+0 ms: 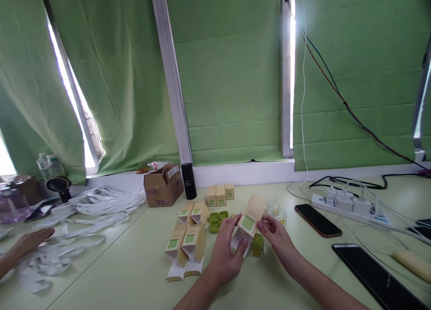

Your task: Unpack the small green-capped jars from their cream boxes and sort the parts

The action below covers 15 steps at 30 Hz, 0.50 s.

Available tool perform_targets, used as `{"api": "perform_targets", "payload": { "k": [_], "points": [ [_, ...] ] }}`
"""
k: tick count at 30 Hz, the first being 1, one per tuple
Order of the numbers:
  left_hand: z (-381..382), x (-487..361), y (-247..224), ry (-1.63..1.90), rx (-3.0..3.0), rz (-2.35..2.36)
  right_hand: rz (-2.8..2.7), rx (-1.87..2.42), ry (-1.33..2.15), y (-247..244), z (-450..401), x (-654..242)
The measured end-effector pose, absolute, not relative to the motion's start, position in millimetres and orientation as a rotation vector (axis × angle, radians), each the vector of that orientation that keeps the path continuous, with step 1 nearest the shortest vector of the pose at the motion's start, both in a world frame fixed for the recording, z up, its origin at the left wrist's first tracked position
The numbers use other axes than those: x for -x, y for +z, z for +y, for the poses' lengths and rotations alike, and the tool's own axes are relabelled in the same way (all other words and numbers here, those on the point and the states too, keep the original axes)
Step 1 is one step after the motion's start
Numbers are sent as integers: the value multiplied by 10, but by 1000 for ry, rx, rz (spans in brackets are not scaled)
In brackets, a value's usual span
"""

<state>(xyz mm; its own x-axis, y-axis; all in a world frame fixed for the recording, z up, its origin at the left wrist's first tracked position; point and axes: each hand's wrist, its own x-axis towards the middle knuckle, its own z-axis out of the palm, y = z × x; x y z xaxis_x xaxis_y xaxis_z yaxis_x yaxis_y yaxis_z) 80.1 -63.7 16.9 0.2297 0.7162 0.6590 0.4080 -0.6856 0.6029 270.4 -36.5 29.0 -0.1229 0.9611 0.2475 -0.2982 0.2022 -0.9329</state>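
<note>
Between my two hands a small beige cardboard box (pixel 253 211) with a green square on its face is held tilted above the table. My left hand (pixel 226 251) grips its left side, with a white flap hanging open below. The fingers of my right hand (pixel 276 236) pinch its lower right edge. Just under the box stands a green jar (pixel 257 245), partly hidden. Left of my hands are several similar boxes (pixel 190 240), some with open flaps. Small green square containers (pixel 215 221) sit behind my left hand, and clear rounded pieces (pixel 278 213) behind my right.
At the back stand more beige boxes (pixel 220 194), a brown carton (pixel 164 185) and a black cylinder (pixel 189 181). To the right lie phones (pixel 318 220) and a power strip (pixel 350 209) with cables. Another person's hand (pixel 28 245) rests by white straps (pixel 101 207) at left.
</note>
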Motion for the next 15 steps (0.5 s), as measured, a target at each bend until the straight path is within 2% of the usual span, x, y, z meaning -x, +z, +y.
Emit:
{"api": "perform_targets", "payload": {
  "k": [15],
  "points": [
    [-614,-791,205,1426,-2165,1057,-1186,787,1286,285,-345,-2693]
  ]
}}
